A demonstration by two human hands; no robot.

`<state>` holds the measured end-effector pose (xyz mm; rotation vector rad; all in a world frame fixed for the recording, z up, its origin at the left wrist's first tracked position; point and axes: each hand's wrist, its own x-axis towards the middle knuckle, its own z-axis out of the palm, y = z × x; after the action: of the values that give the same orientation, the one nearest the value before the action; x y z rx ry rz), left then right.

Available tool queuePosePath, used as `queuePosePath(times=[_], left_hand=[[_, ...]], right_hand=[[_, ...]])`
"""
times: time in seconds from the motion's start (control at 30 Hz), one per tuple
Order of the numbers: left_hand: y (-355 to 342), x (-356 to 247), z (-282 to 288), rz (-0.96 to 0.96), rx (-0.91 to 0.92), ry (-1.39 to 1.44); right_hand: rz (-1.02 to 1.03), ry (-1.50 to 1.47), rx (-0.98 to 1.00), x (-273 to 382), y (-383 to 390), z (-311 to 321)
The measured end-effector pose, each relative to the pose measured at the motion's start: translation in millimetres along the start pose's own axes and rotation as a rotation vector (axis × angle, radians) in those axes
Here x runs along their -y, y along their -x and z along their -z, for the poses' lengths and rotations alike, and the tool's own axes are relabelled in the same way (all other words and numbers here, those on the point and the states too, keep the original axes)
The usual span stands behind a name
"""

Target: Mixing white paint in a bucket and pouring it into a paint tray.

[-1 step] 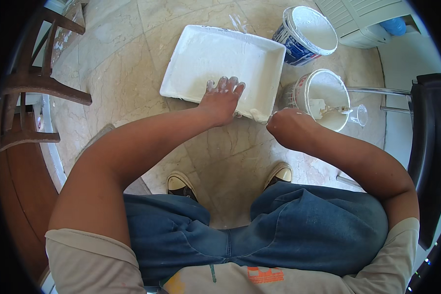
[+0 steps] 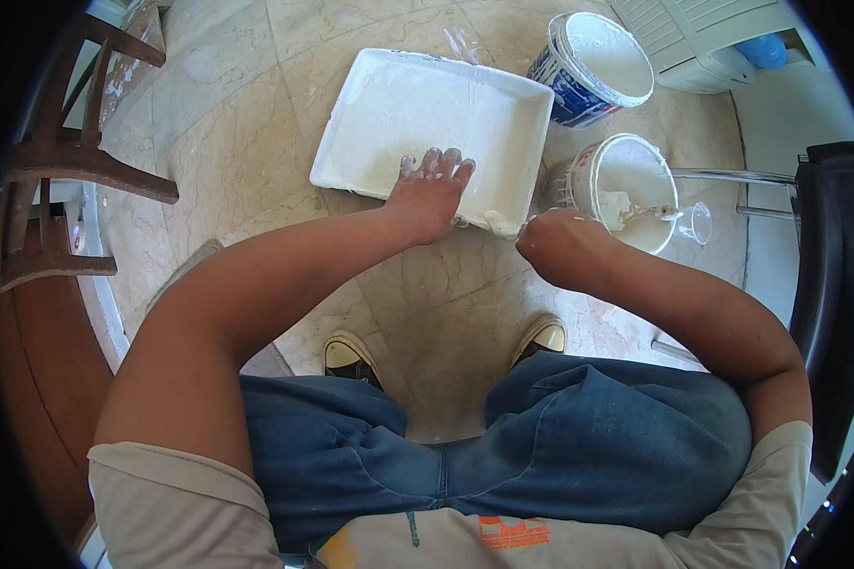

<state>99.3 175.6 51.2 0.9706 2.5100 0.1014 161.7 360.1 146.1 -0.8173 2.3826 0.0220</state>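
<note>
the left hand, fingers slightly parted, overlaps the paint tray while the right hand curls, fingertips hidden, neither grip discernible.

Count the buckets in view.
2. One bucket with a blue side stands to the right of the tray, by its far right corner; the other, a whitish bucket, is nearer, just beyond the right hand. No others visible.

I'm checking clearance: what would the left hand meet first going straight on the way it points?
Probably the far wall of the white tray, though the left hand may touch down inside it first; depth is unclear.
</note>
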Motion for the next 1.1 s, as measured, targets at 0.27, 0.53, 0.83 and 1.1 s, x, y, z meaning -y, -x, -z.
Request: queuePosePath(times=[0.27,0.53,0.83,1.1], left_hand=[[1,-2,-1,-0.004,-0.009,-0.016],[2,-1,-3,-0.008,-0.044,0.035],[3,0,-7,0.003,-0.019,0.040],[0,0,-17,-0.063,-0.013,0.014]], right_hand=[[0.004,0.020,0.058,-3,-12,11],[0.012,0.070,0.206,-6,-42,36],[-0.063,-0.070,0.196,-28,-32,37],[-0.116,-0.141,0.098,-42,-9,43]])
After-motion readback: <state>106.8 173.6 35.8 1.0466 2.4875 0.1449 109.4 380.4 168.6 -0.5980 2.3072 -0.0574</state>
